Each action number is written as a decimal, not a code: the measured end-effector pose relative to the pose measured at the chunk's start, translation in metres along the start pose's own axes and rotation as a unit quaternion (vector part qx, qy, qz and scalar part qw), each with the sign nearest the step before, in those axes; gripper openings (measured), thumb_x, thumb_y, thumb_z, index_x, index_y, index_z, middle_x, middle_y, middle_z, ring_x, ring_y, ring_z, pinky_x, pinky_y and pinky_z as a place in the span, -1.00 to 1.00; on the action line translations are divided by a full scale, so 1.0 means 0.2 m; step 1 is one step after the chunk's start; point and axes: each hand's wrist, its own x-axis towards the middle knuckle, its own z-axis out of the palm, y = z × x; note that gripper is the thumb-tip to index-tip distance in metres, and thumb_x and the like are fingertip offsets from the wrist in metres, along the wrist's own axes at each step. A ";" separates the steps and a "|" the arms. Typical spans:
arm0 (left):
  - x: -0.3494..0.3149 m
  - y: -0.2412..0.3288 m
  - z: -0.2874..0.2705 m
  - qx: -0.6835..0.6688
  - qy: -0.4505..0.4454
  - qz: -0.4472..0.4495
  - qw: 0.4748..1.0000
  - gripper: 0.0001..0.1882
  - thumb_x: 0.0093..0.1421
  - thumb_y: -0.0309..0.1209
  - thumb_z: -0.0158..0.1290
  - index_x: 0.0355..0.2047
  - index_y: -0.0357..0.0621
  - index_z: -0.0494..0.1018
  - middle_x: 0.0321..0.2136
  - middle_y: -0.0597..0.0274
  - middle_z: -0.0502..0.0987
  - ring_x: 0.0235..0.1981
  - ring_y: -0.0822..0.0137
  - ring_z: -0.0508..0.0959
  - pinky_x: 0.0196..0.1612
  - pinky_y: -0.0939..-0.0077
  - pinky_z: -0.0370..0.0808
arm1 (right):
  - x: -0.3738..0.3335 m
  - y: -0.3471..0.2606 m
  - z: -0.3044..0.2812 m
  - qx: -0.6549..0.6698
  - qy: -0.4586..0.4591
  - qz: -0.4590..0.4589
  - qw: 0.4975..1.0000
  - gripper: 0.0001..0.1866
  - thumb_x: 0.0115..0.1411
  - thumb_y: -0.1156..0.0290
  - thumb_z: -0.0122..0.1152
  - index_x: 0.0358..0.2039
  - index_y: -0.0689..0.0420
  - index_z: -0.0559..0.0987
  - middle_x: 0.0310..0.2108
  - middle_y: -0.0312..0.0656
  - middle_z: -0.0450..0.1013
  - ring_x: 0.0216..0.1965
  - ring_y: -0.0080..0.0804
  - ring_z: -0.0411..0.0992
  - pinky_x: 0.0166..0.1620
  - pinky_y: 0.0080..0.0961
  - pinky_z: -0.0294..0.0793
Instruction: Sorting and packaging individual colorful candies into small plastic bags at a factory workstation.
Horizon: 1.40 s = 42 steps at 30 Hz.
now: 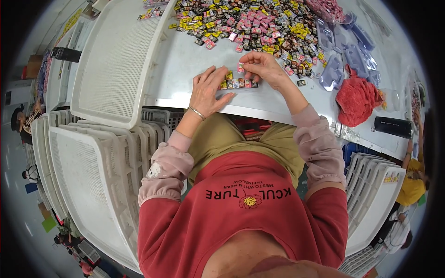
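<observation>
1. The left hand lies low over the table, fingers loosely bent and thumb spread away, at the left end of a short row of small wrapped pieces. It seems to steady that end; whether it presses is hard to tell.
2. The right hand pinches a pink piece between thumb and fingertips, just beyond the row. The fingertip grip probably suits so small a thing and leaves its face showing.
3. The row lies near the table's front edge, close to the body, likely for easy reach. Whether a clear holder sits under it is too small to tell.
4. A pile of pink, yellow and black pieces spreads beyond both hands, apparently within reach of the right.
5. A white tray with a raised rim bounds the left; bare table lies between it and the left hand.
6. To the right, clear plastic shells and a red cloth crowd the table, leaving a narrower gap beside the right forearm.
</observation>
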 end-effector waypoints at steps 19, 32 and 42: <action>-0.02 -0.14 0.00 -0.440 0.175 -0.196 0.859 -0.55 0.26 -0.47 -0.18 0.17 -0.25 0.19 0.02 0.05 0.44 0.08 0.23 0.43 0.11 0.36 0.34 | 0.01 -0.02 -0.04 0.061 -0.003 0.002 0.998 -0.70 0.25 0.44 0.12 0.00 0.20 0.50 -0.26 -0.26 0.50 -0.24 -0.53 0.53 -0.29 -0.66 0.58; -0.01 0.01 -0.01 -0.009 0.004 0.070 0.997 -0.60 0.05 -0.29 0.16 -0.07 -0.06 0.49 0.02 0.27 0.46 0.12 0.09 0.34 0.10 0.22 0.24 | 0.10 0.06 0.03 -0.139 -0.013 -0.027 0.990 -0.87 0.13 0.48 0.24 -0.30 0.20 0.58 -0.43 -0.28 0.49 -0.52 -0.58 0.51 -0.52 -0.66 0.43; 0.00 0.02 -0.01 -0.019 -0.013 0.061 0.998 -0.61 0.05 -0.31 0.16 -0.08 -0.06 0.48 0.02 0.25 0.45 0.14 0.09 0.33 0.11 0.21 0.23 | 0.04 0.10 0.16 -0.500 0.095 -0.268 0.818 -0.91 -0.03 0.48 0.27 -0.44 0.12 0.63 -0.46 -0.17 0.47 -0.39 -0.13 0.48 -0.34 -0.25 0.46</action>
